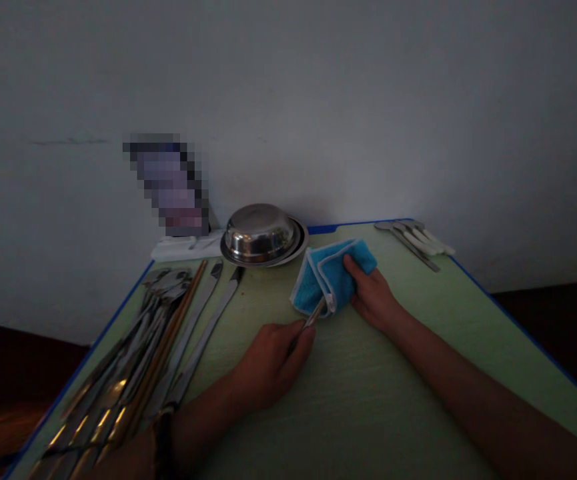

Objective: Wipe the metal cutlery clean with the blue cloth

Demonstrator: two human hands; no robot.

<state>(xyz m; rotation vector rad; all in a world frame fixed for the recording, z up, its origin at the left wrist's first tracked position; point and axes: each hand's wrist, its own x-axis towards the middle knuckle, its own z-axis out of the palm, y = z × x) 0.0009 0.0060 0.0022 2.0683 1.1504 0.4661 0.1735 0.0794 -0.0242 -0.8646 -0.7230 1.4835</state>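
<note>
Your left hand [274, 363] closed round slim silver metal utensil [313, 319]; far end hidden in cloth. Your right hand [374, 297], thumb uppermost, grips folded blue white-edged cloth [335, 277], just ahead-right of left hand. Step in hand: apparently wiping utensil. Next move likely calls for firm left grip, cloth drawn along metal. Shiny upturned steel bowl [258, 233] noted beyond left hand.

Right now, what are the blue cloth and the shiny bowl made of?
The blue cloth looks like fuzzy fabric, maybe microfiber: it folds softly and seems fluffy. The shiny bowl looks like polished metal, perhaps stainless steel: its side shows bright reflections.
</note>
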